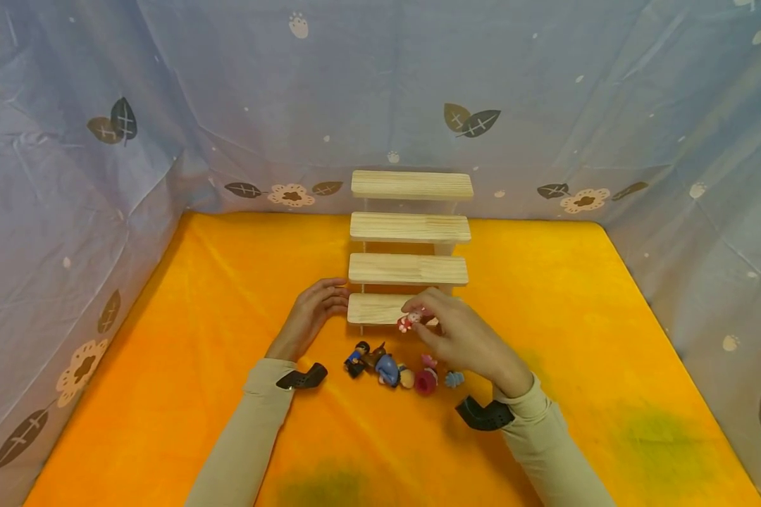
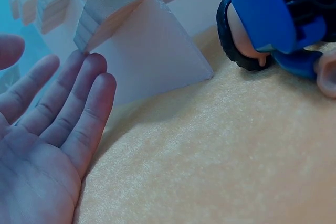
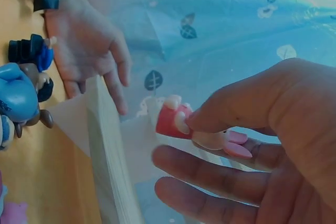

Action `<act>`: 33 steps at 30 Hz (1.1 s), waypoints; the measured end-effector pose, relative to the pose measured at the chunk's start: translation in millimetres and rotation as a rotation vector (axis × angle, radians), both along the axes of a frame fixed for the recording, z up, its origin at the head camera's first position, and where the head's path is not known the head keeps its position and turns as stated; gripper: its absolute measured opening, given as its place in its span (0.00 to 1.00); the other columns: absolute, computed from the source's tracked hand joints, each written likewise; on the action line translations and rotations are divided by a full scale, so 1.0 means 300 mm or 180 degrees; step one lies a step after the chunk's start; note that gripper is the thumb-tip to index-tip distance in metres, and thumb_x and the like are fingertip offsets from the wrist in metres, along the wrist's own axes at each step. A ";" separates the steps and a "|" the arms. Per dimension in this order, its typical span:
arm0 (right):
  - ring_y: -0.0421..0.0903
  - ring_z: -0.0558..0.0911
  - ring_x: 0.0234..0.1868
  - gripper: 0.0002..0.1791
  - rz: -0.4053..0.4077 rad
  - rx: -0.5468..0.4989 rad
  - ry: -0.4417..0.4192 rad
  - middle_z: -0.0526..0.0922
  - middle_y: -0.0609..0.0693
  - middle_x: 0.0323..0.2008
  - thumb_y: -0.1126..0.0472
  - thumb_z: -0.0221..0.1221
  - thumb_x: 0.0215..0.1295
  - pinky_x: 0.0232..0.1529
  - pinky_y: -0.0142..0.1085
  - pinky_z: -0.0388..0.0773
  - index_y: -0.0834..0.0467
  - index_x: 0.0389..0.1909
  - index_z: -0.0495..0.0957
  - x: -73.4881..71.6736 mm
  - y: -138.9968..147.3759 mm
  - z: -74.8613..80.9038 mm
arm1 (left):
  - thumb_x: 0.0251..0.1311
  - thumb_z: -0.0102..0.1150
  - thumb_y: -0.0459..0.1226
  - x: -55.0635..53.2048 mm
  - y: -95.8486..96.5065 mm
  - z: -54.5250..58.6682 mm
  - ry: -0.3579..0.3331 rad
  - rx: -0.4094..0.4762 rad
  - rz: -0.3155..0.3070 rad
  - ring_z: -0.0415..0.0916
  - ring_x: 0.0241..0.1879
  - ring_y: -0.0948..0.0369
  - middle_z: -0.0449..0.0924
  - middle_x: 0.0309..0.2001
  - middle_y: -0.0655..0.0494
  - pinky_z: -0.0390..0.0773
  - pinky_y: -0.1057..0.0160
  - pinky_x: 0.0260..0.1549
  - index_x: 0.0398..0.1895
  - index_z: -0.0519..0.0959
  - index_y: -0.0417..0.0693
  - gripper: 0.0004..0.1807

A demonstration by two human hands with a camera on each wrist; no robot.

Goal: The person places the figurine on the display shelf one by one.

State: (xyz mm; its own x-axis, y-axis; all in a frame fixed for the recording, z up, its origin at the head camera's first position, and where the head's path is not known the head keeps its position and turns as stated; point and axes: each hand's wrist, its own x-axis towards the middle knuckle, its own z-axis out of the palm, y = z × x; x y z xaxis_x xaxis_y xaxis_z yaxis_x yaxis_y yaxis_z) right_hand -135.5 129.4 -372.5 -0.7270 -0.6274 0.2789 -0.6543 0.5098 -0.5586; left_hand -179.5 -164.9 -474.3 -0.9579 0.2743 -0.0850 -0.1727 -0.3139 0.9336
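My right hand (image 1: 469,340) pinches a small rabbit figurine (image 3: 173,123) in a red outfit, with pink ears, between thumb and fingers. In the head view the figurine overlaps the front edge of the lowest step of a four-tier wooden display stand (image 1: 370,308). My left hand (image 1: 309,315) is beside the stand's left end. Its fingers are extended, and the left wrist view has the fingertips (image 2: 96,64) right at a step's corner. Several toy figures lie in front of the stand, among them one in blue with black hair (image 1: 356,358) and a light blue one (image 1: 388,370).
To the right of that group lie a magenta figure (image 1: 426,381) and a small pale blue piece (image 1: 454,379). An orange-yellow cloth (image 1: 228,422) covers the surface. Patterned grey-blue curtains (image 1: 380,84) enclose the back and both sides, close behind the stand.
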 end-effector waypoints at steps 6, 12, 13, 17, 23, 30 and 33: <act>0.41 0.75 0.43 0.16 -0.0038 -0.0118 -0.0032 0.77 0.49 0.52 0.73 0.56 0.71 0.42 0.36 0.79 0.56 0.55 0.75 -0.012 0.009 0.012 | 0.79 0.45 0.46 -0.005 0.000 0.003 -0.0010 0.0018 0.0007 0.80 0.46 0.62 0.78 0.51 0.52 0.82 0.65 0.51 0.68 0.68 0.37 0.25; 0.42 0.79 0.43 0.19 -0.0195 -0.0307 -0.0237 0.79 0.51 0.51 0.69 0.58 0.72 0.44 0.37 0.82 0.58 0.61 0.72 -0.014 0.020 0.033 | 0.79 0.46 0.47 -0.008 0.001 0.003 0.0012 0.0008 -0.0019 0.80 0.46 0.62 0.78 0.52 0.51 0.82 0.65 0.51 0.67 0.69 0.38 0.25; 0.42 0.80 0.42 0.20 -0.0219 -0.0345 -0.0252 0.80 0.51 0.49 0.68 0.59 0.72 0.45 0.38 0.83 0.60 0.62 0.72 -0.016 0.021 0.037 | 0.79 0.46 0.46 -0.007 0.002 0.002 0.0005 0.0011 -0.0020 0.80 0.46 0.61 0.78 0.52 0.51 0.82 0.65 0.51 0.67 0.69 0.38 0.24; 0.41 0.78 0.37 0.20 -0.0295 -0.0496 -0.0235 0.81 0.50 0.43 0.66 0.62 0.69 0.40 0.36 0.82 0.61 0.61 0.74 -0.031 0.025 0.056 | 0.79 0.46 0.46 0.000 0.001 -0.003 -0.0021 0.0036 -0.0006 0.80 0.46 0.61 0.78 0.53 0.50 0.82 0.64 0.51 0.66 0.69 0.39 0.23; 0.38 0.76 0.35 0.11 -0.0157 -0.0716 -0.0069 0.82 0.47 0.43 0.65 0.60 0.71 0.38 0.31 0.80 0.58 0.52 0.81 -0.063 0.021 0.080 | 0.78 0.47 0.48 0.009 -0.004 -0.010 -0.0020 -0.0016 0.0007 0.80 0.47 0.61 0.76 0.56 0.46 0.82 0.63 0.52 0.68 0.69 0.39 0.26; 0.40 0.77 0.32 0.13 -0.0110 -0.0782 -0.0106 0.79 0.50 0.42 0.66 0.55 0.75 0.36 0.35 0.82 0.59 0.55 0.81 -0.086 0.015 0.084 | 0.79 0.46 0.48 0.012 0.000 -0.009 -0.0015 -0.0011 -0.0023 0.80 0.48 0.61 0.77 0.54 0.50 0.81 0.64 0.52 0.69 0.66 0.35 0.28; 0.43 0.80 0.34 0.19 -0.0202 -0.0806 -0.0273 0.80 0.53 0.45 0.65 0.56 0.74 0.37 0.34 0.83 0.60 0.64 0.74 -0.090 0.015 0.088 | 0.79 0.46 0.48 0.007 0.000 -0.004 0.0011 -0.0015 -0.0011 0.80 0.47 0.61 0.77 0.54 0.50 0.82 0.64 0.52 0.69 0.66 0.35 0.28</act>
State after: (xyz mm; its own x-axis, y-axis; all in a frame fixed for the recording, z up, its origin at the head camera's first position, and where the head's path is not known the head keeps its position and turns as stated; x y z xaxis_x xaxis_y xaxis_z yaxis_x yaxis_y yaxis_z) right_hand -162.5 134.0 -346.2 -0.7904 -0.4980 0.3568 -0.5702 0.3852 -0.7256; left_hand -177.3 -164.9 -475.4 -0.9573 0.2771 -0.0828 -0.1704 -0.3091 0.9356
